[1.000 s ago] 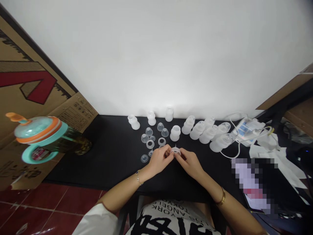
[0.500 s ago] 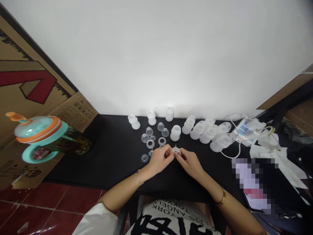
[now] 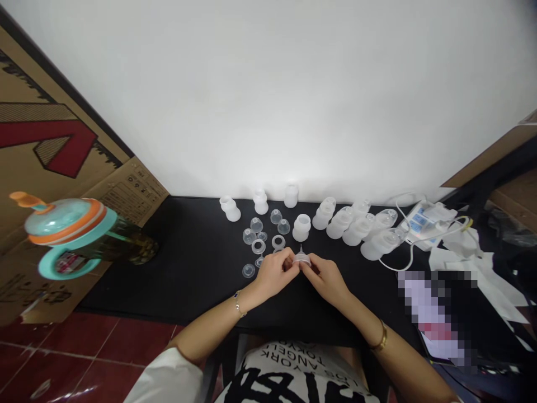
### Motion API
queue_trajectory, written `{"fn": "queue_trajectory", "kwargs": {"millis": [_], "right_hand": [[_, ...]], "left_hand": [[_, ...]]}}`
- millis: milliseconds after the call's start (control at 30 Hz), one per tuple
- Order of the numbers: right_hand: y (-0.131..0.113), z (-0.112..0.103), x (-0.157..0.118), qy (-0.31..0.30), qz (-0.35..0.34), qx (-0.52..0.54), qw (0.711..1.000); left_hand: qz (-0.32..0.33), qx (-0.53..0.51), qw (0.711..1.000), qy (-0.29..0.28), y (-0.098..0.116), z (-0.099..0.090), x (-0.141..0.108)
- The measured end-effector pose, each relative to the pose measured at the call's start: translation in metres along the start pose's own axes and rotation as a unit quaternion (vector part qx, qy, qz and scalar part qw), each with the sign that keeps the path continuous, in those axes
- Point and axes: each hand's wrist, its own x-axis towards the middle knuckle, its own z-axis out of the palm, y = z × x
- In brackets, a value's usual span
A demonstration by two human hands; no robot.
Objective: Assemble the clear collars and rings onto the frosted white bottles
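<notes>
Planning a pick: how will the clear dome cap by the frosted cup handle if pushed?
The clear dome cap is probably very light, since its wall looks thin and hollow. It may flex rather than crack, though the material is unclear. Its round outline suggests it could slide or roll on the black table.

a loose white t-shirt (image 3: pixel 289 366) covers the torso, its front printed in black: large brushy black shapes low down and, above them, small capitals that read upside down from this view, with york, los angel and tokyo legible. the short white sleeve (image 3: pixel 165 382) on the left arm ends in a wide, soft opening. the left hand (image 3: pixel 274 274) and right hand (image 3: pixel 327 282) are bare. a thin silver chain bracelet (image 3: pixel 238 305) with a small charm circles the left wrist, and a slim, shiny gold band (image 3: pixel 381 338) circles the right wrist, too small to tell whether bangle or watch
</notes>
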Motion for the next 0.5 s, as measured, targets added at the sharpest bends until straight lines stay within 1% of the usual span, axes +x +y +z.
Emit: {"fn": "queue_trajectory", "kwargs": {"millis": [500], "right_hand": [[0.0023, 0.0003, 0.0006, 0.003, -0.009, -0.011, 1.000]], "left_hand": [[0.000, 0.015, 1.000, -0.003, -0.0036, 0.0013, 0.0005]]}}
